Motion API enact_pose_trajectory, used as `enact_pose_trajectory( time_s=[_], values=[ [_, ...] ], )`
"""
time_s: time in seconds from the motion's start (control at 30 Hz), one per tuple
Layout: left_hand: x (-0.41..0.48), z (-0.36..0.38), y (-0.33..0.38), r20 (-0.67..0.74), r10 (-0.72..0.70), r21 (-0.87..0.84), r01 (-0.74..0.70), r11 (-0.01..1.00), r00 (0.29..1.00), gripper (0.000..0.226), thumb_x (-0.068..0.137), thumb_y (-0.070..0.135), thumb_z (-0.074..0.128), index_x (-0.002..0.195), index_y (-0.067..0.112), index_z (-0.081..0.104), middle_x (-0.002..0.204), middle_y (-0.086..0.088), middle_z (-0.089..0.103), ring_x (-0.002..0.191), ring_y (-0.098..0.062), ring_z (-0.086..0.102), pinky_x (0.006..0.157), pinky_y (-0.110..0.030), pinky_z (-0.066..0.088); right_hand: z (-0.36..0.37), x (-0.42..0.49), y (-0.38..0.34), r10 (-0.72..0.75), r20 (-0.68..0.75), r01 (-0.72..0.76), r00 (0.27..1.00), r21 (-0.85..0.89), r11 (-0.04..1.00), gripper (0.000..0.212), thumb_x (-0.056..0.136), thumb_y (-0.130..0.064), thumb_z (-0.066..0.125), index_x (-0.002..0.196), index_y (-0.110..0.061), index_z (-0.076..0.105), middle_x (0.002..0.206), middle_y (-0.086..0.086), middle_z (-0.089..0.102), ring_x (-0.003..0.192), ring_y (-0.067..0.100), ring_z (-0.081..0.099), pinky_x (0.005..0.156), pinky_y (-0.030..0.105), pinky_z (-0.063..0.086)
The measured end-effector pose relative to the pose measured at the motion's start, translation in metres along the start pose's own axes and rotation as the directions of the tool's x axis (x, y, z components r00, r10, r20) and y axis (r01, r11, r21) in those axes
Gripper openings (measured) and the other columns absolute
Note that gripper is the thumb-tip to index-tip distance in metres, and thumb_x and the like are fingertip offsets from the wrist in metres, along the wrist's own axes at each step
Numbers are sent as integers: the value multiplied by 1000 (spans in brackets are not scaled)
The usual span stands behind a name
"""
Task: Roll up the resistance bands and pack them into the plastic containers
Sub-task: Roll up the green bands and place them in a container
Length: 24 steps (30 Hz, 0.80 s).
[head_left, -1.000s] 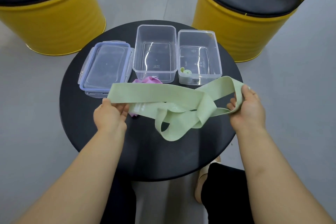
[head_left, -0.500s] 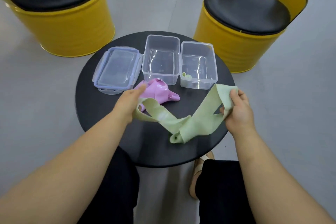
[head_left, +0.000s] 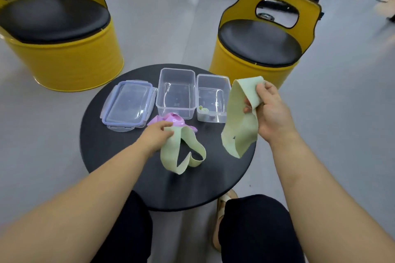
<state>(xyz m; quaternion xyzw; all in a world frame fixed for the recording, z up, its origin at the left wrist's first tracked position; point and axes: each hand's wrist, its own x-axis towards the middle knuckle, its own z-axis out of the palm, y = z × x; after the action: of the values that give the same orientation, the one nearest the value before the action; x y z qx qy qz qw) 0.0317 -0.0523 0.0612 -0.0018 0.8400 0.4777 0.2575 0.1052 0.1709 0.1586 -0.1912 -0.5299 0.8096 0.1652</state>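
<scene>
The left hand (head_left: 156, 135) pinches a green band (head_left: 171, 156) drooping onto the round black desk (head_left: 119, 156) beside a pink band (head_left: 173, 120); the right hand (head_left: 271, 113) grips a second green band (head_left: 239, 126) aloft, masking the edge of a clear container (head_left: 210, 100). Yellow stools (head_left: 64, 60) stand behind.

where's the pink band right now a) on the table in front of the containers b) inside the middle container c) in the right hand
a: the pink band lies on the table just in front of the middle container, beside the left hand.
</scene>
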Motion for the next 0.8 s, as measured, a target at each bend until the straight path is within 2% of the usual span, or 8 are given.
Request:
enact_pose_trajectory(
  time_s=[0.07, 0.13, 0.27, 0.33, 0.43, 0.53, 0.67, 0.8],
  values=[
    [-12, 5, 15, 55, -2, 228, -11, 973, 998, 41, 93, 22, 50, 133, 20, 50, 126, -5, 52, 96, -23, 56, 70, -25, 45, 4, -7, -4, 19, 55, -13, 998, -117, 993, 9, 98, -18, 45, 95, -20, 54, 80, -1, 61, 62, 10, 57, 53, 22, 46],
    [-27, 11, 37, 23, 135, 253, -137, 958, 991, 32, 93, 27, 50, 123, 21, 58, 112, 1, 56, 79, -17, 55, 57, -20, 41, 7, -14, -7, 17, 102, 15, 995, -307, 952, 12, 97, -16, 49, 102, -23, 57, 89, -5, 64, 71, 6, 60, 61, 22, 50],
    [-64, 19, 87, 180, 239, -333, -169, 928, 954, 31, 95, 45, 46, 101, 22, 66, 103, 6, 69, 98, -13, 64, 88, -33, 50, 13, -25, -14, -34, 174, 125, 984, -544, 830, 29, 95, -11, 52, 122, -18, 57, 116, 0, 65, 94, 10, 62, 82, 27, 51],
    [-76, 19, 101, 212, 289, -352, -203, 914, 934, 29, 90, 47, 53, 95, 22, 67, 99, 5, 71, 93, -11, 66, 81, -30, 50, 15, -33, -22, -28, 198, 134, 980, -549, 825, 29, 96, -8, 49, 122, -20, 55, 114, 3, 66, 92, 12, 64, 79, 28, 52],
    [-90, 14, 111, 148, 346, -370, -272, 888, 927, 5, 90, 20, 62, 89, 15, 62, 82, -1, 67, 67, -6, 64, 66, -21, 51, 18, -50, -38, -7, 243, 127, 970, -482, 867, 26, 97, -8, 47, 116, -24, 53, 97, 2, 70, 77, 10, 68, 68, 25, 57],
    [-104, 7, 119, 151, 350, -422, -260, 869, 924, 5, 93, 14, 56, 88, 15, 57, 84, -10, 64, 72, -18, 61, 69, -29, 55, 15, -66, -50, 26, 234, 94, 972, -486, 869, 20, 95, -13, 52, 114, -20, 54, 100, 8, 70, 82, 18, 70, 75, 30, 58],
    [-123, 0, 129, 73, 406, -371, -353, 859, 911, 6, 92, 13, 56, 87, 15, 56, 84, -18, 60, 74, -25, 58, 74, -38, 54, 11, -89, -46, -178, 86, 191, 980, -650, 735, 25, 86, -22, 67, 106, -19, 52, 96, 4, 64, 87, 24, 65, 75, 36, 55],
    [-147, 4, 139, 20, 419, -409, -375, 832, 908, 3, 92, 8, 56, 89, 8, 57, 67, -6, 63, 51, -8, 63, 55, -21, 56, 22, -120, -36, -260, 168, 301, 951, -702, 645, 44, 71, -33, 80, 102, -25, 50, 99, -6, 57, 84, 15, 59, 75, 29, 52]
  ],
)
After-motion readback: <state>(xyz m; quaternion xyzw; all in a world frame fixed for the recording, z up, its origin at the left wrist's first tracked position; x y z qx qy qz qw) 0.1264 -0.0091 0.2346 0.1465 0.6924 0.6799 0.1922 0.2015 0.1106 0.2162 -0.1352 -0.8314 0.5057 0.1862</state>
